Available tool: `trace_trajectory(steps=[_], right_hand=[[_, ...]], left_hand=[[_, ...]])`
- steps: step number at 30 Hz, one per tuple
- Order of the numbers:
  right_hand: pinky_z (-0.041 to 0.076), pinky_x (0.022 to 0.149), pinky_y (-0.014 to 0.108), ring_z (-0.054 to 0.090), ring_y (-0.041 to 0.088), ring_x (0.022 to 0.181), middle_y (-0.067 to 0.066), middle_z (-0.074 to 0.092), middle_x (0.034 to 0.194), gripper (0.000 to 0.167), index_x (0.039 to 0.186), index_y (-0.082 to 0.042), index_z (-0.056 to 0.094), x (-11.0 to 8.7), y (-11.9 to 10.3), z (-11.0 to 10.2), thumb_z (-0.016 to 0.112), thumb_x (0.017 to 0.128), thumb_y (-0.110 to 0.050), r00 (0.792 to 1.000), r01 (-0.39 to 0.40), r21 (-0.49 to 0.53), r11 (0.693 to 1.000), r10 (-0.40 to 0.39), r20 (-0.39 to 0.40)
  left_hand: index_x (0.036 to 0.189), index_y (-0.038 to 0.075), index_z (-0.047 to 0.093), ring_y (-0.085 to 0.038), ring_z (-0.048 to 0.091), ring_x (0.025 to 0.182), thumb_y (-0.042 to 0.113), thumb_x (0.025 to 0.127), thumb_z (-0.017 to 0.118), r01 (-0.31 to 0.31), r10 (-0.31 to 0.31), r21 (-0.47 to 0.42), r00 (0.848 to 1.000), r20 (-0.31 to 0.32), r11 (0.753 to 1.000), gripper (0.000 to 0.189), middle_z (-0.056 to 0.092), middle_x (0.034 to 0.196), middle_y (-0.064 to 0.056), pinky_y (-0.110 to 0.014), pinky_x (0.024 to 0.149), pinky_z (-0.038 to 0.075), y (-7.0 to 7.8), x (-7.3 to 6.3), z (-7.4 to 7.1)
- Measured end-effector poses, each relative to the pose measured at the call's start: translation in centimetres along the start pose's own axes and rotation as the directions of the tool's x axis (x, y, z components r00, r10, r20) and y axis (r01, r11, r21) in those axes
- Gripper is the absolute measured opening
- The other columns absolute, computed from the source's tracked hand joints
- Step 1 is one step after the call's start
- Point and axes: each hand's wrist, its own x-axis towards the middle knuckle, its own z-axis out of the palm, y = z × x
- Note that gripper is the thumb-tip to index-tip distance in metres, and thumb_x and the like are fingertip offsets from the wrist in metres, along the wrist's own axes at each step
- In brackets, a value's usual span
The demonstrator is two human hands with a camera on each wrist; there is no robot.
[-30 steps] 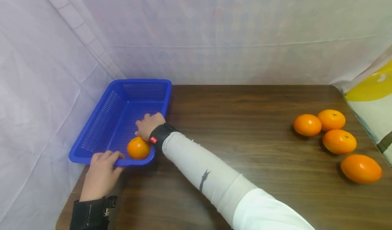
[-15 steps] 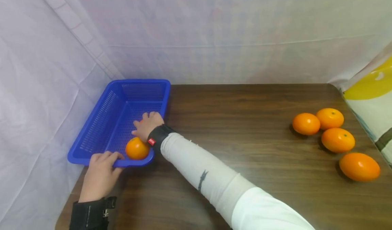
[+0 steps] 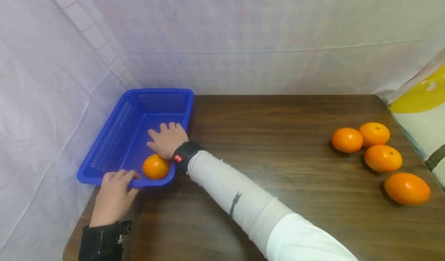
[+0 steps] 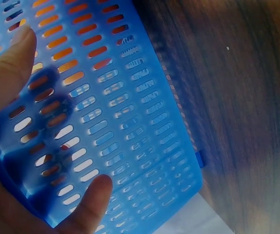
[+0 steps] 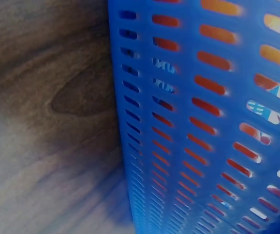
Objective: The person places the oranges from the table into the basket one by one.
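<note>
My left hand (image 3: 114,193) grips the near rim of a blue slotted plastic basket (image 3: 83,176). In the left wrist view its thumb and a finger lie at the slotted wall (image 4: 125,122). My right hand (image 3: 168,139) is inside the basket at the right side, palm down with fingers spread. An orange (image 3: 156,167) sits in the near right corner, next to the right wrist. Through the slots in the right wrist view, orange colour (image 5: 213,87) shows in more than one patch, so a second fruit seems to lie beneath the hand, hidden from the head view.
Several oranges (image 3: 383,158) are grouped at the right end of the brown wooden table (image 3: 264,137). White cloth (image 3: 264,41) hangs behind the table and along its left side, close to the basket.
The right hand's fingers have spread and straightened, and the hand has lifted slightly. The left hand stays on the rim. The basket and oranges hold their places.
</note>
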Motion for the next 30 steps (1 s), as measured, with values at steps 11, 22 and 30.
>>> trace_trajectory(steps=[11, 22, 30], right_hand=[[0.035, 0.114, 0.038, 0.045, 0.02, 0.138, -0.003, 0.047, 0.152, 0.054, 0.149, -0.038, 0.046, -1.0, 1.3, -0.2, 0.047, 0.098, -0.056, 0.978, 0.114, 0.116, 0.987, -0.091, -0.187], [0.03, 0.118, 0.04, 0.041, 0.021, 0.139, -0.001, 0.049, 0.15, 0.049, 0.143, -0.034, 0.053, -2.6, 2.3, 0.2, 0.045, 0.1, -0.056, 0.95, 0.211, 0.104, 0.972, -0.178, -0.258], [0.03, 0.12, 0.042, 0.043, 0.024, 0.138, 0.003, 0.052, 0.145, 0.045, 0.137, -0.03, 0.059, -3.9, 3.9, 1.2, 0.048, 0.099, -0.052, 0.9, 0.251, 0.072, 0.965, -0.205, -0.384]], left_hand=[[0.094, 0.009, 0.068, -0.045, 0.052, 0.099, 0.005, 0.081, 0.079, 0.029, -0.029, 0.009, 0.998, 0.053, 1.0, 0.017, 0.068, 0.089, -0.014, -0.061, 0.088, 0.04, 0.2, 0.2, -0.3], [0.092, 0.01, 0.068, -0.044, 0.054, 0.095, 0.002, 0.078, 0.079, 0.008, -0.009, 0.018, 0.999, 0.041, 1.0, 0.019, 0.068, 0.088, -0.012, -0.059, 0.085, 0.042, 0.3, 0.3, -0.3], [0.092, 0.011, 0.068, -0.044, 0.054, 0.096, 0.003, 0.079, 0.078, 0.011, -0.013, 0.027, 0.999, 0.053, 1.0, 0.018, 0.068, 0.089, -0.013, -0.059, 0.085, 0.042, 0.2, 0.4, -0.4]])
